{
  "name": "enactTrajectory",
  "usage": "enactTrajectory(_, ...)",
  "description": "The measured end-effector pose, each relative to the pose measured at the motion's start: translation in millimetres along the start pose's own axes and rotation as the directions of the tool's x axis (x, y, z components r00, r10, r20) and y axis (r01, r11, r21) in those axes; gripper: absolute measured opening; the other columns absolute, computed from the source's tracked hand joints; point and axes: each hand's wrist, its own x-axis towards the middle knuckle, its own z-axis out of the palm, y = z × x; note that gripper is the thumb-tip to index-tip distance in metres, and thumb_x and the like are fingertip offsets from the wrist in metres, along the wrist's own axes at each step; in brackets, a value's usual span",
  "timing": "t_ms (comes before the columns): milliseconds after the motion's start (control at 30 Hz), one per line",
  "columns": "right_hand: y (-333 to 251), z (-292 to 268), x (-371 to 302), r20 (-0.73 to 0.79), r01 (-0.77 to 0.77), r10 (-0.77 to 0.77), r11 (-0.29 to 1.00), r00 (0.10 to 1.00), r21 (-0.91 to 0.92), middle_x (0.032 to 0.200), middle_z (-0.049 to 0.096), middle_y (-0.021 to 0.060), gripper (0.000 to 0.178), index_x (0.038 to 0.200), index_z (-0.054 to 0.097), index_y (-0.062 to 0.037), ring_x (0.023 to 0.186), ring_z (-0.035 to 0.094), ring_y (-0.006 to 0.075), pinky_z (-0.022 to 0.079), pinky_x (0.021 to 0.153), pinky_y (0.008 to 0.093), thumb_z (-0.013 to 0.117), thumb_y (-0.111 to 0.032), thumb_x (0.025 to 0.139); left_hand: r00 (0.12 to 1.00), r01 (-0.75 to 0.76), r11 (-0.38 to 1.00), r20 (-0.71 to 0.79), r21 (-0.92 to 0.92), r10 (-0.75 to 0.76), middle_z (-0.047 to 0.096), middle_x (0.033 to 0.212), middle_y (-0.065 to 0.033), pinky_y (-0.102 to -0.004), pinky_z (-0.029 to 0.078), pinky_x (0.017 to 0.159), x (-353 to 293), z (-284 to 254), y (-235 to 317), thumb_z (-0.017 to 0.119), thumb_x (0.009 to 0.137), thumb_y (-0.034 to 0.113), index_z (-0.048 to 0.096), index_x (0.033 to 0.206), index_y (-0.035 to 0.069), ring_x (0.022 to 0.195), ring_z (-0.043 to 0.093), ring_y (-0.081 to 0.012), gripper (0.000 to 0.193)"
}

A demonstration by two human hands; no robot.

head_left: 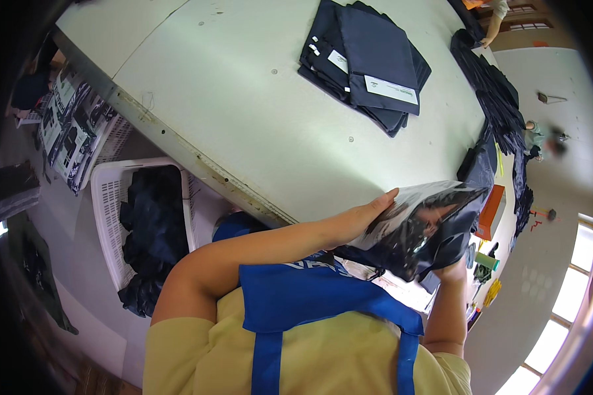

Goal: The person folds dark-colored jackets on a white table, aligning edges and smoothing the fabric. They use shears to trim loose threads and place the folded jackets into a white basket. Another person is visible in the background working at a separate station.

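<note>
A clear plastic bag (435,201) with a dark folded garment (422,253) in or under it is held up in front of me, close to the table's near edge. My left hand (374,209) grips the bag's left side, thumb on top and the other fingers mostly hidden by the film. At the bag's lower right, my right hand (451,271) holds it from below, its fingers largely covered by bag and cloth. Farther off on the table lies a stack of dark folded garments (381,56) with white labels.
The pale table (244,118) has a worn metal-edged border. A white basket (105,210) of dark cloth stands at the left, near wrapped packs (72,128). Dark garments (491,95) line the right side, by an orange box (489,214) and a green roll (487,261). Another person's hand (487,41) works far right.
</note>
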Motion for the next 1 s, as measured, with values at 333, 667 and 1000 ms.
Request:
enactTrajectory(333, -30.3, 11.2, 4.6, 0.431, 0.366, -0.160, 0.813, 0.888, -0.452, 0.083, 0.055, 0.0053, 0.035, 0.106, 0.068, -0.0195, 0.086, 0.054, 0.0278, 0.041, 0.082, 0.0397, 0.068, -0.014, 0.071, 0.968, 0.239, 0.971, 0.083, -0.007, -0.237, 0.019, 0.154, -0.0174, -0.0401, 0.013, 0.115, -8.5, 4.5, -17.9, 0.011, 0.092, 0.069, 0.005, 0.152, 0.021, 0.143, 0.017, -0.0275, 0.078)
enactTrajectory(667, -18.1, 16.5, 35.5, 0.716, 0.372, -0.199, 0.924, 0.669, -0.090, 0.102, 0.062, 0.0105, 0.036, 0.101, 0.065, -0.0098, 0.100, 0.057, 0.0306, 0.042, 0.092, 0.0384, 0.068, -0.005, 0.065, 0.937, 0.339, 0.909, 0.174, -0.243, -0.303, 0.025, 0.153, -0.0037, -0.0417, 0.023, 0.109, -6.6, -1.3, -22.9, 0.012, 0.093, 0.067, 0.010, 0.152, 0.023, 0.136, 0.029, -0.0221, 0.074)
enactTrajectory(1000, 58.1, -32.0, 66.3, 0.466, 0.007, -0.042, 0.997, 0.884, 0.076, 0.114, 0.061, 0.0070, 0.032, 0.117, 0.060, -0.0028, 0.107, 0.055, 0.0208, 0.039, 0.098, 0.0325, 0.061, -0.010, 0.086, 0.947, 0.284, 0.930, 0.219, -0.234, -0.235, 0.007, 0.158, -0.0029, -0.0464, 0.009, 0.113, 2.1, 9.9, -21.8, 0.018, 0.085, 0.079, 0.001, 0.152, 0.026, 0.145, 0.000, -0.0188, 0.086)
